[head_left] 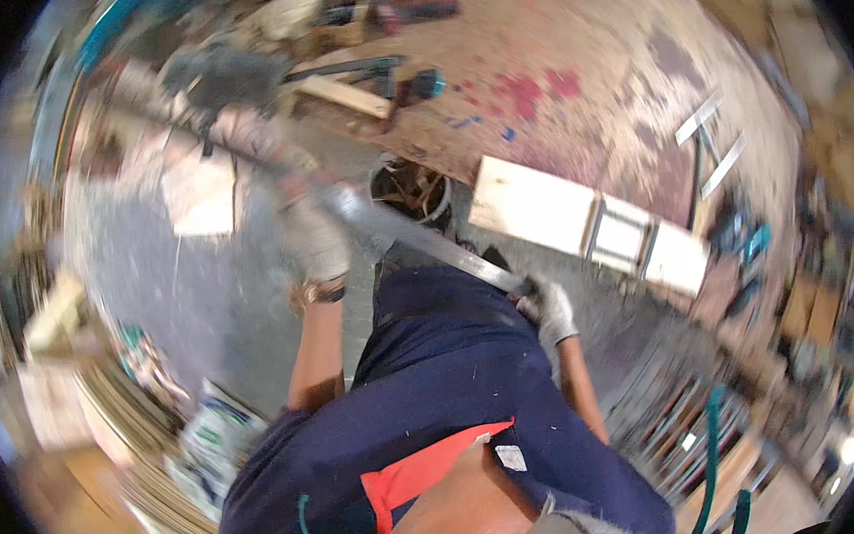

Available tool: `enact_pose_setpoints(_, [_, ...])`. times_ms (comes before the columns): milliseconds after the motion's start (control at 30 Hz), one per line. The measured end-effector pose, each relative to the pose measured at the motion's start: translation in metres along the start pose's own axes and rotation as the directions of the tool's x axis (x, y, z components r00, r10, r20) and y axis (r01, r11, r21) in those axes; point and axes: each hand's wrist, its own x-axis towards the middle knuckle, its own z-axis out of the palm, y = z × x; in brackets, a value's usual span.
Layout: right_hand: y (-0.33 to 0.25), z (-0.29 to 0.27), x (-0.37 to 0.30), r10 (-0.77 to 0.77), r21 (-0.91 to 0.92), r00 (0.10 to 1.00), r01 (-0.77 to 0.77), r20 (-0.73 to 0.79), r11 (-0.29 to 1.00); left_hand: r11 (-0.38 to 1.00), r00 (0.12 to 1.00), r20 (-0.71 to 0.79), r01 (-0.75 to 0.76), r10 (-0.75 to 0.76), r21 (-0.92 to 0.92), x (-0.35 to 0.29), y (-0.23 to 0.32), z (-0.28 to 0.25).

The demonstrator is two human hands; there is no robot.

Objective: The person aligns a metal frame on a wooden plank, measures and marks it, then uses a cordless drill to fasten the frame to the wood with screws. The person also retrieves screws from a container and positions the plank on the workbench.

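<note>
A long flat metal bar (pixel 425 239) slants across in front of my body, from the upper left down to my right side. At its near end my right hand (pixel 549 310), in a pale work glove, is closed round the bar. My left hand (pixel 316 238), gloved as well, reaches up to the bar's middle stretch. Motion smears its fingers, so whether they grip the bar is unclear. Toward the far left the bar turns dark and blurred, with a small dark piece (pixel 206 136) sticking out from it.
Ahead stands a paint-stained wooden worktable (pixel 568 15). A pale board (pixel 532 198) with dark metal pieces across it lies along its near edge. Below the edge is a bucket (pixel 411 188) of scraps. Tools (pixel 417 9) lie at the back; stacked boards (pixel 122 411) stand at left.
</note>
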Motion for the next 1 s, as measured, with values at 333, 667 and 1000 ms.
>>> enact_pose_setpoints(333, [-0.12, 0.017, 0.096, 0.169, 0.577, 0.873, 0.147, -0.458, 0.803, 0.96, 0.905, 0.375, -0.259, 0.202, 0.108, -0.082, 0.01, -0.042])
enact_pose_setpoints(667, [-0.134, -0.061, 0.335, 0.414, 0.635, 0.759, -0.001, -0.502, 0.772, 0.969, 0.989, -0.039, 0.15, -0.146, 0.195, -0.091, -0.147, -0.231])
enact_pose_setpoints(1000, [-0.27, 0.086, 0.325, 0.096, -0.016, 0.415, -0.257, -0.905, 0.966, 0.862, 0.802, -0.337, 0.504, -0.494, -0.064, -0.074, -0.298, -0.44])
